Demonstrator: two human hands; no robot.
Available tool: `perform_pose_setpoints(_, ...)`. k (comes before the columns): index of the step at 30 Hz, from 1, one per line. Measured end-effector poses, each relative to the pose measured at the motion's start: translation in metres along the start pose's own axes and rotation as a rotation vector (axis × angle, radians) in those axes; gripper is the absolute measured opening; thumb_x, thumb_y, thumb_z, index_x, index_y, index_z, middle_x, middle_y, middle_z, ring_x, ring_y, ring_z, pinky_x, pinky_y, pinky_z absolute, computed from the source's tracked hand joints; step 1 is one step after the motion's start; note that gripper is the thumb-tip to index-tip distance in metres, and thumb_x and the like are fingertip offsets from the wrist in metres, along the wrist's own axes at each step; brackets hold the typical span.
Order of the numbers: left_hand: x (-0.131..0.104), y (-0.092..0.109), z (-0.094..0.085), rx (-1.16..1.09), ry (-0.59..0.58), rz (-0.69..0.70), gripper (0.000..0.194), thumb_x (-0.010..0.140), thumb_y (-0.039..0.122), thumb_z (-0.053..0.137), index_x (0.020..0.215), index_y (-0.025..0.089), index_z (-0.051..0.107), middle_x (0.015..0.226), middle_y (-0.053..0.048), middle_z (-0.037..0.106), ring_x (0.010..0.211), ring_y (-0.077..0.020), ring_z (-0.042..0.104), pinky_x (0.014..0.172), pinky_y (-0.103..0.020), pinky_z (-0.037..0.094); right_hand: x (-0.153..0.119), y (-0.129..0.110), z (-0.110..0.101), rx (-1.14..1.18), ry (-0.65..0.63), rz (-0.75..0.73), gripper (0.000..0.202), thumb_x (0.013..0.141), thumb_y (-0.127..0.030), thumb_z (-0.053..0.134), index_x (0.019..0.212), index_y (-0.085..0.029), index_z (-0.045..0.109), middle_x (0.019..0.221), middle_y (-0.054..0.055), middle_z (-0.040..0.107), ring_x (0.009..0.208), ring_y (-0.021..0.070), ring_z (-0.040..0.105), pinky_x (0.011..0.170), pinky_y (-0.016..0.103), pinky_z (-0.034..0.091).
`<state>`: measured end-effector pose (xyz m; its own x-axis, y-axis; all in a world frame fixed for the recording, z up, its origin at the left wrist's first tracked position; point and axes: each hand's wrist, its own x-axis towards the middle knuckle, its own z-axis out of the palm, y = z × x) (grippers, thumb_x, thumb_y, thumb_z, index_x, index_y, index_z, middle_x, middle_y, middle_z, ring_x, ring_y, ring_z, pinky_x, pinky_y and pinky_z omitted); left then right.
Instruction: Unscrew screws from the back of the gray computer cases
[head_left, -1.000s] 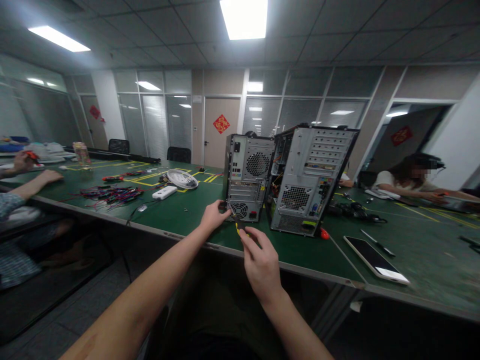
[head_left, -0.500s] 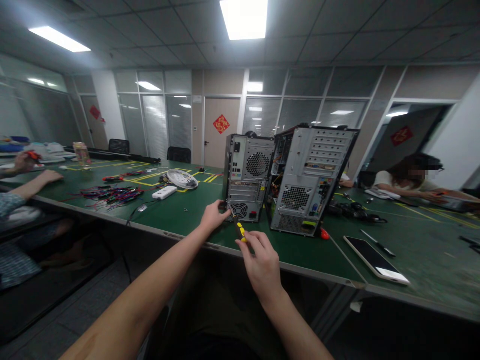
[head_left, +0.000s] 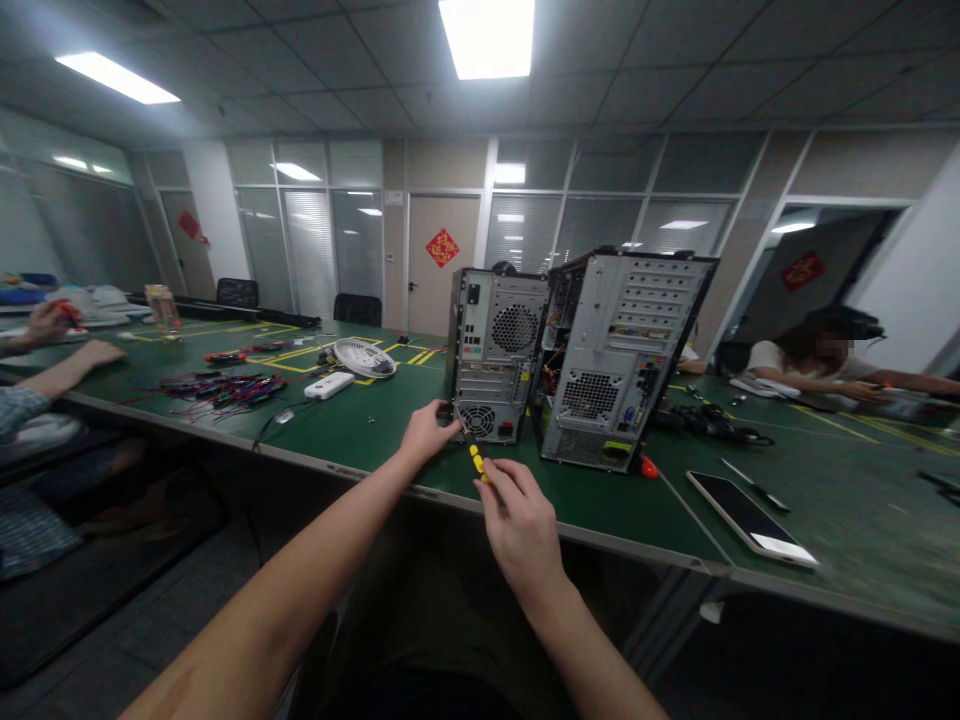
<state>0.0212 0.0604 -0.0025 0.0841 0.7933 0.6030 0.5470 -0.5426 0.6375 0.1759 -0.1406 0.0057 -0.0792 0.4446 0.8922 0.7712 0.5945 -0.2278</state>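
One screwdriver [head_left: 475, 457], right hand [head_left: 523, 515] clamping it in the fingers, aims low left on the left computer [head_left: 501, 354]; left hand [head_left: 427, 434] probably steadies that side, can't tell if its fingers grip.

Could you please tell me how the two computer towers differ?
Size: the smaller tower looks lower and narrower than the larger tower. Vents: the smaller tower has a round grille near its base; the larger tower has a squarish vent higher up. Handling: the left hand and the screwdriver in the right hand are at the smaller tower; neither touches the larger tower. Both stand upright on the green table, backs facing us.
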Motion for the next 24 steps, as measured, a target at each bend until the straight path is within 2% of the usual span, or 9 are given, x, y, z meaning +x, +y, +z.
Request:
perform_pose_setpoints(7,0.0,-0.0003,-0.0004,-0.009,-0.01,-0.013,0.033,0.084,0.038,0.079,0.109,0.019,0.071,0.108,-0.01,0.081,0.102,-0.0244,0.077,0.094,-0.036,0.06,0.0009,0.0018,0.0007,0.001,0.011,0.036,0.019,0.1,-0.021,0.064,0.115,-0.015,0.072,0.102,0.01,0.07,0.089,0.0208,0.072,0.081,0.032,0.062)
perform_pose_setpoints(11,0.0003,-0.0024,0.0007,-0.016,-0.004,-0.002,0.033,0.084,0.039,0.078,0.109,0.019,0.071,0.108,-0.01,0.081,0.101,-0.0243,0.077,0.093,-0.036,0.06,0.0014,0.0021,-0.0002,0.007,0.011,-0.003,0.025,0.101,-0.014,0.058,0.122,-0.016,0.073,0.112,0.013,0.069,0.098,0.0208,0.072,0.089,0.033,0.061)
perform_pose_setpoints(16,0.0006,-0.0031,0.0012,-0.01,-0.002,0.001,0.032,0.084,0.038,0.078,0.109,0.019,0.071,0.107,-0.01,0.081,0.101,-0.0243,0.077,0.094,-0.036,0.06,0.001,0.0033,0.0001,-0.032,0.006,-0.056,0.036,0.101,-0.009,0.052,0.128,-0.022,0.072,0.121,0.013,0.068,0.11,0.0228,0.069,0.096,0.039,0.06)
perform_pose_setpoints(18,0.0006,-0.0026,0.0007,-0.009,-0.007,-0.003,0.034,0.084,0.038,0.078,0.11,0.019,0.071,0.108,-0.01,0.081,0.102,-0.0245,0.077,0.095,-0.036,0.06,0.0008,0.0037,0.0007,-0.018,0.003,-0.038,0.033,0.102,-0.012,0.053,0.128,-0.022,0.071,0.119,0.013,0.068,0.107,0.0218,0.07,0.094,0.038,0.061)
perform_pose_setpoints(24,0.0001,0.0011,-0.001,-0.013,-0.016,-0.024,0.033,0.084,0.037,0.079,0.11,0.018,0.071,0.109,-0.011,0.081,0.104,-0.0249,0.077,0.095,-0.036,0.06,-0.0005,0.005,0.0023,-0.036,-0.015,0.039,0.019,0.103,-0.025,0.06,0.116,-0.015,0.07,0.099,0.009,0.067,0.085,0.0194,0.07,0.077,0.031,0.061)
